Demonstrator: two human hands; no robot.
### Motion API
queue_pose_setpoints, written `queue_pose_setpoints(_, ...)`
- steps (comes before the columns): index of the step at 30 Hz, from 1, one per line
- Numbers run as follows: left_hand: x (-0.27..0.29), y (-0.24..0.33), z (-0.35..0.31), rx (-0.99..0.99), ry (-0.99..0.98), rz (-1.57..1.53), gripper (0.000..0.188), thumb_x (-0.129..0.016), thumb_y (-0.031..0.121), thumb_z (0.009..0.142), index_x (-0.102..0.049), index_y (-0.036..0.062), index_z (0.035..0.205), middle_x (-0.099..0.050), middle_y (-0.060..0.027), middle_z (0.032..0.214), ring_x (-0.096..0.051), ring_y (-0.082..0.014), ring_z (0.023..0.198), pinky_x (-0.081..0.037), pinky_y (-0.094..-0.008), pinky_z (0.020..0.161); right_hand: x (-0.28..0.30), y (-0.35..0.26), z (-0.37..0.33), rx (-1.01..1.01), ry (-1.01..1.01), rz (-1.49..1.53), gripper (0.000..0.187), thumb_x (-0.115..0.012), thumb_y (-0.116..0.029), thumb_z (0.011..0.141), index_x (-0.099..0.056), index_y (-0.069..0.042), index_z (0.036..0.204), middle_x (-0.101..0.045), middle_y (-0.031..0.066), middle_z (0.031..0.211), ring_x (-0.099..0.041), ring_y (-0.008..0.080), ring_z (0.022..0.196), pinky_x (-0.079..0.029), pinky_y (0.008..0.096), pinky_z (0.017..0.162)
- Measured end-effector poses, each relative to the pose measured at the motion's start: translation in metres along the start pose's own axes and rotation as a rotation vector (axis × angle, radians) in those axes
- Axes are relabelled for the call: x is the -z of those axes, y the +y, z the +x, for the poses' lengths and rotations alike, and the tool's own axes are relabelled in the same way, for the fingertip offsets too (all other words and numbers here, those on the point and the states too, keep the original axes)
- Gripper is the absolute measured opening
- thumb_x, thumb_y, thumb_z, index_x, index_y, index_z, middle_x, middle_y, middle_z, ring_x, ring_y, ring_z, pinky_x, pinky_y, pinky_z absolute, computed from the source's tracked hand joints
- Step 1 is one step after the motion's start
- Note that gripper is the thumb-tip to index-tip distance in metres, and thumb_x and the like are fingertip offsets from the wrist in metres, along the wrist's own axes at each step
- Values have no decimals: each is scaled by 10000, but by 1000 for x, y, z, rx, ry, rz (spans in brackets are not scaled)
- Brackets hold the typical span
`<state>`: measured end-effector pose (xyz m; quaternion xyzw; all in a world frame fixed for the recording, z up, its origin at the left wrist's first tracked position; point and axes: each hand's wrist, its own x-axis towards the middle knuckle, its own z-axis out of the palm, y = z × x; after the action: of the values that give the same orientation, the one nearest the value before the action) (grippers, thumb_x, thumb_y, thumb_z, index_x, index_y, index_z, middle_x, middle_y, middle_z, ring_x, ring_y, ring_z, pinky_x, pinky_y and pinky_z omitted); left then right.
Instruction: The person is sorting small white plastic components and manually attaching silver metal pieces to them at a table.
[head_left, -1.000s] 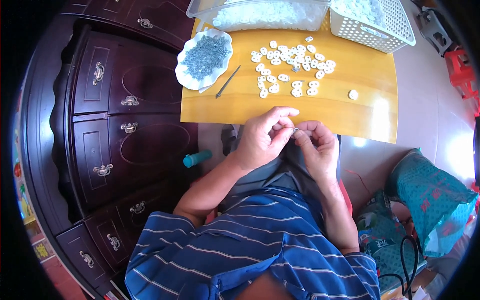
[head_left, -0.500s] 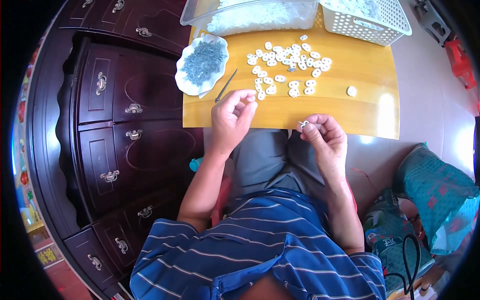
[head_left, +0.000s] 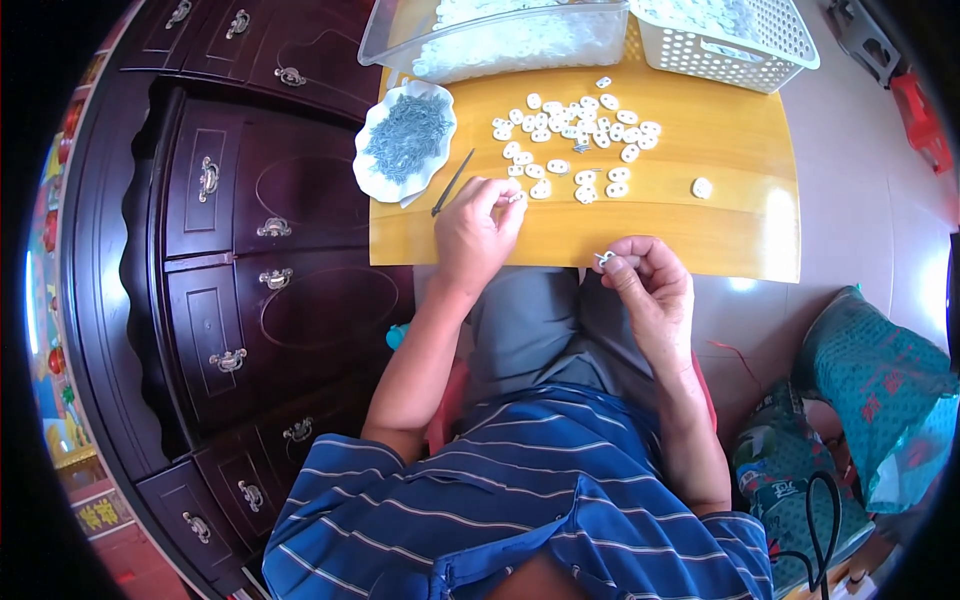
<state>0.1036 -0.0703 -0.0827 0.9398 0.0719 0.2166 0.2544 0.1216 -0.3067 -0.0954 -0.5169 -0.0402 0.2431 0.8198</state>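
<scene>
We sit at a yellow table [head_left: 700, 235] that runs out ahead of both hands, with a dark cabinet [head_left: 230, 260] of drawers off to the left of the left hand [head_left: 472, 232]. Beyond the hands, at the table's far edge, stand a clear tub [head_left: 400, 40] and, to its right, a white basket [head_left: 740, 60], both filled with pale pieces. Well to the right of the right hand [head_left: 650, 285], on the floor, lies a teal bag [head_left: 880, 380]. Left of and a little beyond the left hand sits a scalloped white plate [head_left: 375, 180] heaped with small grey metal bits [head_left: 405, 130]. Just beyond the left hand spreads a scatter of white pieces [head_left: 575, 150], and one more white piece [head_left: 702, 187] lies apart, beyond the right hand. A thin dark tool [head_left: 452, 183] rests just left of the left fingers.

Our left hand lies on the table, fingertips pinched together on a white piece [head_left: 515, 198] at the near edge of the scatter. Our right hand hangs at the table's near edge, above the lap, thumb and fingers closed on a small part [head_left: 604, 259], white with a metal bit on it. The two hands are apart.
</scene>
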Motion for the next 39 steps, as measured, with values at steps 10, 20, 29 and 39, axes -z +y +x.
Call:
queue_pose_setpoints(10, 7, 8, 5, 50, -148, 66, 125, -743, 82, 868, -628, 32, 874, -660, -84, 834, -650, -226, 706, -533, -351, 674, -1, -5, 1, -16, -14, -54, 91, -637, -24, 1017, -643, 2, 1103, -718, 45, 961, -667, 78, 884, -539, 225, 814)
queue_pose_setpoints(20, 8, 5, 4, -43, -226, 107, 127, -700, 58, 880, -592, 37, 945, -650, -110, 814, -664, -258, 675, -542, -375, 641, 0, -4, 0, 6, -7, -93, 90, -642, -11, 1009, -647, 0, 1098, -718, 35, 959, -661, 70, 878, -532, 218, 804)
queue_pose_setpoints(29, 10, 11, -8, -59, -275, -112, 186, -686, 7, 910, -641, 21, 1089, -597, -35, 755, -584, -93, 626, -488, -246, 595, -2, -6, 1, -13, -8, -104, 90, -632, -19, 1015, -645, 5, 1100, -714, 39, 962, -651, 70, 863, -530, 217, 806)
queue_pose_setpoints(39, 14, 37, -22, 375, -490, -829, 205, -657, -32, 958, -652, 7, 1159, -662, 24, 931, -616, -18, 815, -525, -198, 736, -1, -1, 1, -25, -5, -81, 108, -644, -24, 1009, -643, 15, 1110, -713, 54, 973, -663, 87, 877, -540, 228, 815)
